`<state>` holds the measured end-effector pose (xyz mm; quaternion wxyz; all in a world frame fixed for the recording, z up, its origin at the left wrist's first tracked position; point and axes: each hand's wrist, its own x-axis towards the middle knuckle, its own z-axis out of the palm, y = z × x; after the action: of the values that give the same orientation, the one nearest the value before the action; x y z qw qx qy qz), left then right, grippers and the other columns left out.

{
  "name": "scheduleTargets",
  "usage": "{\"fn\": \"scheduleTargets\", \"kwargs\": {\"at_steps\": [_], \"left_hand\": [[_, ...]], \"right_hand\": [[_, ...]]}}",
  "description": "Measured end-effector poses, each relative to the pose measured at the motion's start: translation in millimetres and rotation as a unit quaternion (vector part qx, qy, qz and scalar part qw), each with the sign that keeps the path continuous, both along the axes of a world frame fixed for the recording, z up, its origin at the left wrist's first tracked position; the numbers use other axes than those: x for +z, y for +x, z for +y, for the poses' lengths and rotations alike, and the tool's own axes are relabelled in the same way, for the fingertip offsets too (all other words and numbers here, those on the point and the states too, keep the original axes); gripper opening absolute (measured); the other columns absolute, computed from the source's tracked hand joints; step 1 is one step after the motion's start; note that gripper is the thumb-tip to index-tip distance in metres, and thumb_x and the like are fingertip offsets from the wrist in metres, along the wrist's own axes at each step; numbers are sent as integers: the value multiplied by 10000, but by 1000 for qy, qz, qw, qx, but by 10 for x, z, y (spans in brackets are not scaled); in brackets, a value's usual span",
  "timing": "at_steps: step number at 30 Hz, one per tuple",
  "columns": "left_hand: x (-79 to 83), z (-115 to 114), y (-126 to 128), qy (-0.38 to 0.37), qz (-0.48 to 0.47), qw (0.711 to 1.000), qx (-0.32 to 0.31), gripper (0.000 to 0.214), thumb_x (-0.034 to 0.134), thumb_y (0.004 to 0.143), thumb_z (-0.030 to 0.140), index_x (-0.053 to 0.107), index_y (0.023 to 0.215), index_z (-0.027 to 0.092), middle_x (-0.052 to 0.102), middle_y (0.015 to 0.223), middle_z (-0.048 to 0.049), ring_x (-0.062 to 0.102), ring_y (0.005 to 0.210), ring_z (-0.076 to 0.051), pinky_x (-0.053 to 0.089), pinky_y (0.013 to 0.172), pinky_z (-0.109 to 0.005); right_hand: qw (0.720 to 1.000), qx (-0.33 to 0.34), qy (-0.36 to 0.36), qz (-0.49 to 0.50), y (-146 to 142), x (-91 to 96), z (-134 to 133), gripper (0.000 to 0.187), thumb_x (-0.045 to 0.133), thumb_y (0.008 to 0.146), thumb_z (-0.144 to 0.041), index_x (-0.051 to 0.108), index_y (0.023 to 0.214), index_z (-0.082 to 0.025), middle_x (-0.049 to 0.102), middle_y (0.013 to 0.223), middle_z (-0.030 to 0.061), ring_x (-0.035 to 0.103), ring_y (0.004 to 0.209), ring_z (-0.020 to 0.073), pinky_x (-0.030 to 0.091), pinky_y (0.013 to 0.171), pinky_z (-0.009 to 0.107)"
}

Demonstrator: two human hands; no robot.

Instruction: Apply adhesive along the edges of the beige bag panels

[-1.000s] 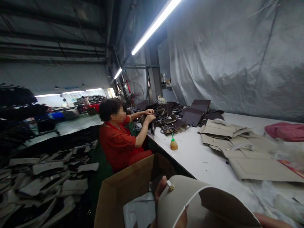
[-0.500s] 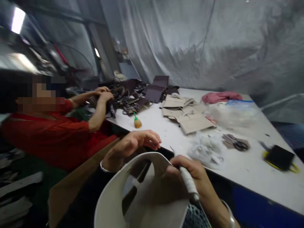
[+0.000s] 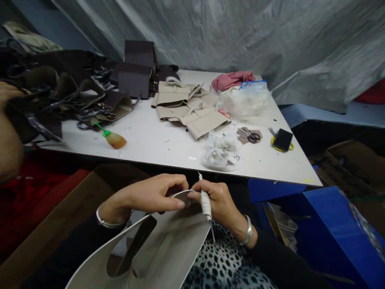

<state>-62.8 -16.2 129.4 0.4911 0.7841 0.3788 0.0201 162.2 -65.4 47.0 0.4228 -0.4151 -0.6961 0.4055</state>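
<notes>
A cream leather bag panel (image 3: pixel 156 249) with a cut-out handle slot lies curved across my lap. My left hand (image 3: pixel 150 194) pinches its top edge, fingers closed on the leather. My right hand (image 3: pixel 218 200) is closed on a thin white pen-like tool (image 3: pixel 205 200), whose tip stands up just beside the pinched edge, and it touches the same edge. Both hands sit close together below the near rim of the white table (image 3: pixel 156 144).
On the table lie cream bag pieces (image 3: pixel 192 112), dark brown bag parts (image 3: pixel 132 76), a small bottle with a green cap (image 3: pixel 112 138), plastic bags of small parts (image 3: pixel 221 154), scissors (image 3: pixel 251 136) and a black object (image 3: pixel 282 139). A co-worker's arm (image 3: pixel 9 132) is at left. A blue bin (image 3: pixel 339 228) stands at right.
My view has swung right and down from the co-worker to the table and my lap. My left hand has come onto the panel's top edge, meeting my right hand with the tool.
</notes>
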Motion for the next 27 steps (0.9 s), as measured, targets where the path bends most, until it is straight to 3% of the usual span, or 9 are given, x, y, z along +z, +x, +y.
{"fn": "scheduleTargets", "kwargs": {"at_steps": [2,5,8,11,17,22,24,27], "left_hand": [[-112,20,38,-26,-5,1000,15,268,692,812,359,652,1019,195,680,947,-23,620,843,-212,451,705,-282],[-335,14,145,-39,-24,995,86,313,734,796,427,611,980,205,656,905,3,607,827,-206,452,706,-287],[-549,-22,285,-17,-36,985,170,267,738,806,420,627,922,208,667,875,11,621,857,-214,468,755,-301],[-662,-55,386,4,-39,975,217,199,731,816,390,675,880,209,695,849,10,635,842,-214,471,762,-305],[-645,-58,375,0,-48,968,248,180,731,827,398,777,843,226,767,844,-13,683,833,-225,504,775,-305],[-651,-22,223,-32,-90,960,264,225,747,822,415,778,761,201,754,801,-35,684,813,-220,520,775,-302],[-605,55,124,-82,-110,939,315,242,771,817,420,746,754,188,723,726,-13,654,715,-188,506,693,-280],[-469,245,-11,-179,-146,877,422,243,794,810,407,680,800,192,653,608,52,561,560,-129,445,582,-237]], "right_hand": [[1000,-19,1,2,-15,-58,11,243,733,994,-388,734,838,-201,648,670,-25,563,588,109,382,575,217],[998,-52,3,19,-51,-159,38,250,727,994,-394,732,838,-198,650,691,-23,560,591,105,386,581,217],[996,-77,-9,43,-67,-271,69,283,731,989,-427,740,822,-198,643,665,-27,556,576,101,392,576,215],[992,-91,-37,73,-52,-341,85,316,742,976,-472,751,816,-199,624,624,-35,549,560,101,390,555,209],[990,-78,-64,101,-28,-337,115,355,705,989,-519,751,845,-198,638,643,-27,579,591,113,426,565,212],[984,-61,-68,152,49,-369,129,284,621,1052,-473,736,1065,-213,782,923,29,723,789,153,556,735,240],[977,-79,-80,183,160,-385,136,315,601,1069,-482,701,1213,-221,800,1006,51,753,884,178,585,796,270],[971,-143,-68,179,421,-395,189,414,519,1103,-510,649,1383,-234,777,977,53,719,815,171,578,741,280]]}}
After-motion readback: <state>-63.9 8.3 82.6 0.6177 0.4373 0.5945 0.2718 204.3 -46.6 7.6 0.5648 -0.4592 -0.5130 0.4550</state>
